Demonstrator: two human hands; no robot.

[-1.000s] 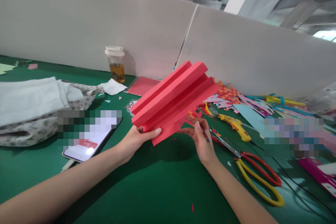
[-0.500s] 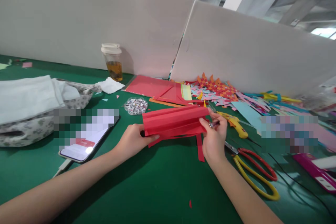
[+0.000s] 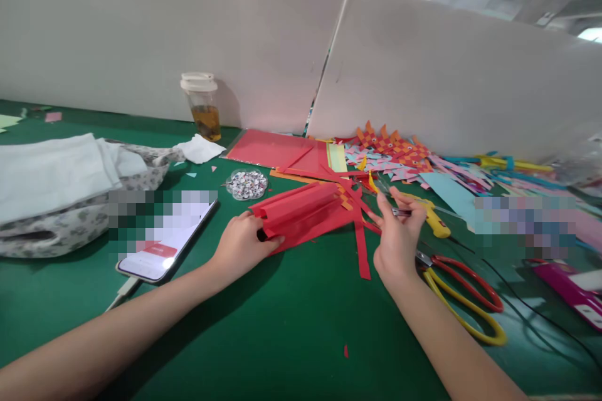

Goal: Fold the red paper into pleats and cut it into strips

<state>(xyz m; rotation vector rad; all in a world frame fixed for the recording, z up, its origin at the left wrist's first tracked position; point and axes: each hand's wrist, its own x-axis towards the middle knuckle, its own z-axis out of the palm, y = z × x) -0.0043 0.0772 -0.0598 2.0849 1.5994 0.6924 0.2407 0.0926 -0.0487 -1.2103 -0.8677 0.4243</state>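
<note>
My left hand is closed on the left end of a folded sheet of red paper, thumb below and fingers behind. The sheet is creased lengthwise, its upper part raised like a ridge. To the right, apart from the paper, my right hand is closed around a slim pen-like tool, mostly hidden by the fingers. Red paper strips lie between the sheet and this hand. Scissors with one red and one yellow handle rest beside my right wrist.
A phone on a cable and a cloth bag are at left. Behind stand a lidded drink cup and a dish of googly eyes. A yellow glue gun, woven orange paper fish and paper strips occupy the right.
My right hand has let go of the red paper and moved right, keeping the pen-like tool. The paper's right end has dropped toward the table, while my left hand still holds the left end.
</note>
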